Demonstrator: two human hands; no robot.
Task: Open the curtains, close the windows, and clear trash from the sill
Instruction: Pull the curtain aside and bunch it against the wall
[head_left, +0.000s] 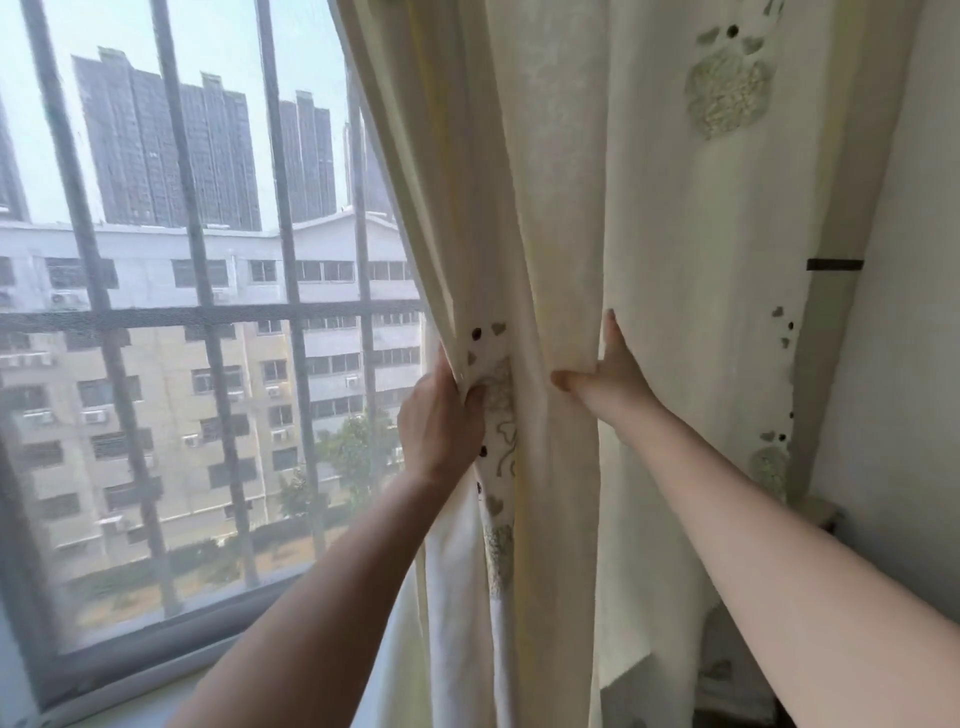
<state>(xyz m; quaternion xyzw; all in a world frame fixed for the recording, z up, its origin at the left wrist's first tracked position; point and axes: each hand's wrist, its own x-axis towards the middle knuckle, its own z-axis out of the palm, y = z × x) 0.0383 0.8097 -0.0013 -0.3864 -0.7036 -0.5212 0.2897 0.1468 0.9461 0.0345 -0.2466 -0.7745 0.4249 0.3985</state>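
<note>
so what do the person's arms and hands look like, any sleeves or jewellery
The left arm and right arm are bare to the frame edge, no sleeves in view. The left hand and right hand wear no gloves; no watch, bracelet or ring shows.

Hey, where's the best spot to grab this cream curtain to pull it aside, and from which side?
Grip the curtain at its gathered leading edge, coming from the window side on the left, where the left hand grips it. The folds bunch there into a thick vertical roll that fingers can wrap. Further right, by the right hand, the cloth hangs flatter.
</note>
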